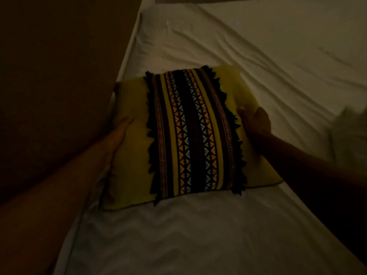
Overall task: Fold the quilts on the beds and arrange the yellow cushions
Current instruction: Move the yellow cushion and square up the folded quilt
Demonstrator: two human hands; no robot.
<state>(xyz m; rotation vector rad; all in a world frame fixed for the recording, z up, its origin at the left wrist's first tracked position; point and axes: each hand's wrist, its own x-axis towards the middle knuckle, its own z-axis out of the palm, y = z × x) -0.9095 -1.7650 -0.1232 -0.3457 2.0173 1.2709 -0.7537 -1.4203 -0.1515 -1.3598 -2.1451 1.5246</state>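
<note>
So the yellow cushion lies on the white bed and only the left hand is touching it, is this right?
Not quite. In the head view both hands touch the yellow cushion: the left hand lies flat along its left edge and the right hand holds its right edge. It does lie on the white bed.

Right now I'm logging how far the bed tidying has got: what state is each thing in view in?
yellow cushion: lying flat on the bed, patterned side up, held at both side edges.
left hand: fingers straight, pressed against the cushion's left edge.
right hand: grips the cushion's right edge.
white sheet: wrinkled, spread over the mattress.
</note>
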